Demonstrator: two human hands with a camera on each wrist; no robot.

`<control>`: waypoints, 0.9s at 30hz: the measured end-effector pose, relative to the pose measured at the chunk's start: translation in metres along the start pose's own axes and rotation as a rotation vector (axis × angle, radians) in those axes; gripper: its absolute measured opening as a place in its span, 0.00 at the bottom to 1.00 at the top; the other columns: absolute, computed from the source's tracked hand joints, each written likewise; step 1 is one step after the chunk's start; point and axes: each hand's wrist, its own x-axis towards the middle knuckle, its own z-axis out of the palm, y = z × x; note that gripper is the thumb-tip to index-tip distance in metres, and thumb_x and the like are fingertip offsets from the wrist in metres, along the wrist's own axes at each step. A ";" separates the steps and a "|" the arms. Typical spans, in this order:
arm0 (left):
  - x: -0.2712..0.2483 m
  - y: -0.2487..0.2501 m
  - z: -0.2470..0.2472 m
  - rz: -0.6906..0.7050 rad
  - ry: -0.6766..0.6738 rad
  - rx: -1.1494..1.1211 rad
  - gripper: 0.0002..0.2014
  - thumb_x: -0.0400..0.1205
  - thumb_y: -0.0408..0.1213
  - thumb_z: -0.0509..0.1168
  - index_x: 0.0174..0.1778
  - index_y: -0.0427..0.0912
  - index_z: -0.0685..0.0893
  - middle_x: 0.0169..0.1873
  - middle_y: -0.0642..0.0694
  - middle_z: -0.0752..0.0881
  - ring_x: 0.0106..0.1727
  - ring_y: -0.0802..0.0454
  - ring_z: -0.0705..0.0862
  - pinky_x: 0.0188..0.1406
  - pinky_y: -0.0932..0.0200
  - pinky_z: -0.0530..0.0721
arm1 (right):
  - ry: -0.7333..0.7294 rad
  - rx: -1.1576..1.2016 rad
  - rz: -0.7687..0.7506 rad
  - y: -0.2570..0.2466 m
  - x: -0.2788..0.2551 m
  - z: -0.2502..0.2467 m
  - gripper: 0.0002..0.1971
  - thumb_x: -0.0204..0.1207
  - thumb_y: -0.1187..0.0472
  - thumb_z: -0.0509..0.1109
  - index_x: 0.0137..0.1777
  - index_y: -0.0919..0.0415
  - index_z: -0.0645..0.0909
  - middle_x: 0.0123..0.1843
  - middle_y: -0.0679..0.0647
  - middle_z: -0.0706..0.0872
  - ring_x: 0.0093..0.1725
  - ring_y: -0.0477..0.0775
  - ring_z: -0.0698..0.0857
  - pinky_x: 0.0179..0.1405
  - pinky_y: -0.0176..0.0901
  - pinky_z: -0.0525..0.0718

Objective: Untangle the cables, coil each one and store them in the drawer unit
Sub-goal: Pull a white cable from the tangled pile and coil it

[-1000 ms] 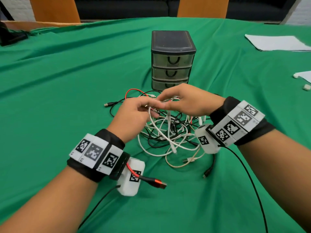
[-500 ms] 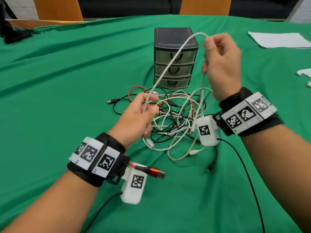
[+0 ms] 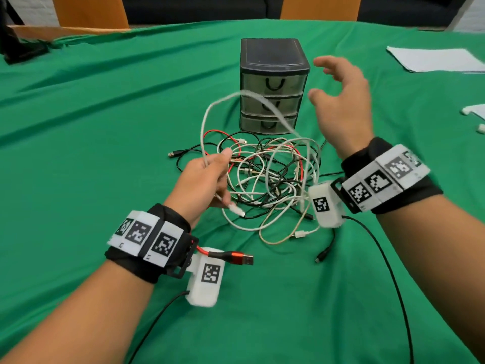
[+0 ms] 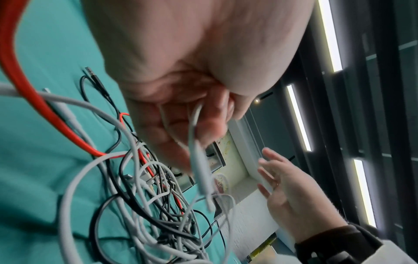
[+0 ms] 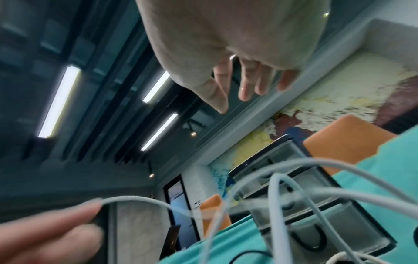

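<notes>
A tangle of white, black and red cables (image 3: pixel 273 179) lies on the green cloth in front of a small dark drawer unit (image 3: pixel 274 85) with three shut drawers. My left hand (image 3: pixel 207 177) pinches a white cable (image 3: pixel 207 122) whose loop arcs up in the air and falls back into the pile; its plug end (image 4: pixel 202 176) hangs below my fingers. My right hand (image 3: pixel 338 101) hovers right of the drawer unit with fingers spread, holding nothing. In the right wrist view the spread fingers (image 5: pixel 246 85) are empty and the white cable (image 5: pixel 140 200) runs below them.
White paper sheets (image 3: pixel 433 59) lie at the far right of the table, and small white pieces (image 3: pixel 475 114) sit near the right edge. A red-and-black USB plug (image 3: pixel 233 258) lies by my left wrist. Orange chairs (image 3: pixel 89 9) stand behind the table.
My right hand let go of the white cable it had lifted high, opened, and dropped lower. The freed loop is falling toward the pile. My left hand keeps its pinch.
</notes>
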 end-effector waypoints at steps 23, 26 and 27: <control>0.000 0.016 0.025 0.239 -0.317 0.075 0.13 0.87 0.40 0.56 0.46 0.41 0.84 0.18 0.48 0.77 0.27 0.44 0.83 0.37 0.54 0.79 | -0.234 0.296 -0.185 -0.026 -0.036 0.016 0.10 0.74 0.70 0.70 0.44 0.57 0.90 0.41 0.50 0.92 0.43 0.49 0.90 0.51 0.51 0.89; -0.004 0.029 0.031 0.239 -0.321 -0.151 0.15 0.85 0.43 0.56 0.38 0.41 0.81 0.19 0.52 0.61 0.20 0.53 0.59 0.20 0.63 0.64 | -0.361 0.338 -0.178 -0.024 -0.043 0.024 0.09 0.78 0.71 0.69 0.51 0.61 0.89 0.46 0.53 0.92 0.47 0.51 0.90 0.54 0.48 0.88; -0.004 0.034 0.033 0.231 -0.310 -0.200 0.17 0.85 0.45 0.56 0.33 0.42 0.78 0.20 0.52 0.58 0.21 0.54 0.53 0.19 0.64 0.57 | -0.423 0.335 -0.193 -0.022 -0.048 0.028 0.10 0.79 0.71 0.69 0.52 0.58 0.89 0.46 0.48 0.91 0.47 0.47 0.89 0.54 0.45 0.87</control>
